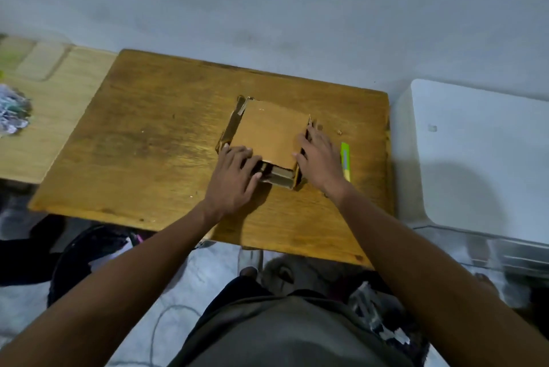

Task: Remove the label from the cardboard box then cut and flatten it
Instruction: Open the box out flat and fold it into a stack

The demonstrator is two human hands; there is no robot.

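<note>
Wooden table (154, 140), grey wall (297, 10), white container (481, 158)

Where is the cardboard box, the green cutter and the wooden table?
cardboard box (269, 132): head view, flat top panel.
green cutter (345, 158): head view, middle of handle.
wooden table (154, 140): head view, bare top left of box.

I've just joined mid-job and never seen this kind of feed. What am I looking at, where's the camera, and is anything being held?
There is no machine here: a person works with bare hands. The single picture comes from a camera on their head, looking down. On the wooden table lies a cardboard box, partly collapsed. The left hand rests on its near-left corner, and the right hand presses against its right side. Whether either actually grips the box is unclear. A yellow-green cutter lies on the table just right of the right hand, untouched.
</note>
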